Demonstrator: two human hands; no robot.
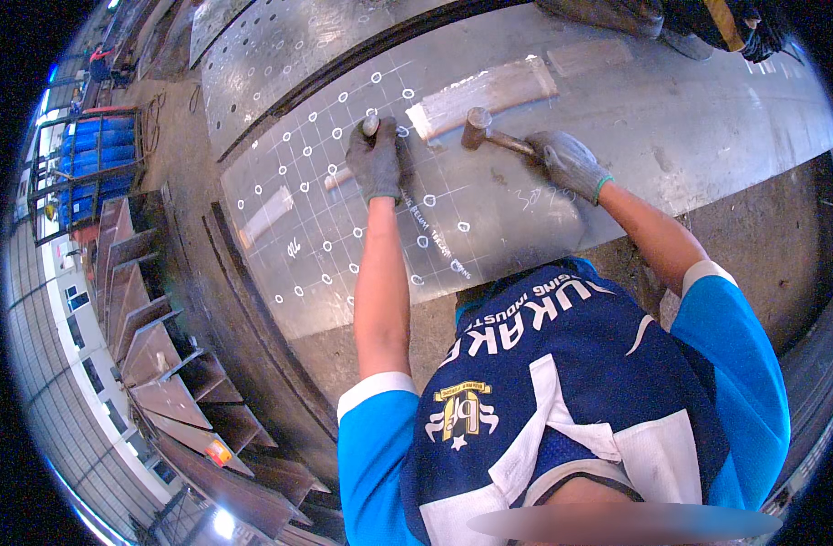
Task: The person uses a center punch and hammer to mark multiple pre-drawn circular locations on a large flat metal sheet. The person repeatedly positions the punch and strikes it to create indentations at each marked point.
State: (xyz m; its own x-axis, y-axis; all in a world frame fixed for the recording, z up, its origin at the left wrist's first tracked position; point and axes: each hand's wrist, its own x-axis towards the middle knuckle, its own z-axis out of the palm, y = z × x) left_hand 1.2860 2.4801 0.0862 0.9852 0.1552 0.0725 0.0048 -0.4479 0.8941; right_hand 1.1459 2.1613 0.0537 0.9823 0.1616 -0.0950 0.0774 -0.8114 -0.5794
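While the left hand (375, 162) is wrapped around a punch (369, 125), holding it tip-down on a chalk circle of the steel plate (617, 136), the gloved fingers sit close under the punch's struck end. That is the main risk I see: a blow landing off-centre could glance down onto those knuckles, since little of the punch stands clear above the fist. If the punch leans, the mark could skid off its chalk circle and land beside the grid line. Just right of it lies a pale flat bar (485, 89) on the plate, close enough that a wide swing might clip its near end and deflect. Further right, the right hand (569, 162) is closed on the handle of a hammer (477, 127), whose head hovers just beside the punch, low over the plate. With the grip far back on the handle, a loose glove could let it twist at impact.
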